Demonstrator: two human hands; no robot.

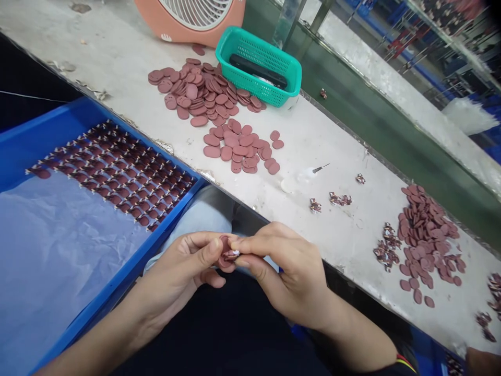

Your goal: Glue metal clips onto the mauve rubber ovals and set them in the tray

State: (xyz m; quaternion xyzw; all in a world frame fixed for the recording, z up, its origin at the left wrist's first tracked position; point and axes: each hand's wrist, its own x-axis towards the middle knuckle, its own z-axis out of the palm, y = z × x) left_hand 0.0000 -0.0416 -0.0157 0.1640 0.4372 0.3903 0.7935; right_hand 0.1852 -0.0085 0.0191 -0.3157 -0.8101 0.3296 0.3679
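My left hand and my right hand meet above my lap, their fingertips pinching a small mauve rubber disc with a white patterned piece against it. Fingers hide much of the disc. Two loose piles of mauve discs lie on the white bench straight ahead. Another pile of discs lies to the right, beyond my right hand, with small clusters of patterned pieces beside it.
A blue tray at my left holds rows of finished-looking pieces on a plastic sheet. A teal plastic basket with a black object and a peach fan stand on the bench. A small pointed tool lies there too.
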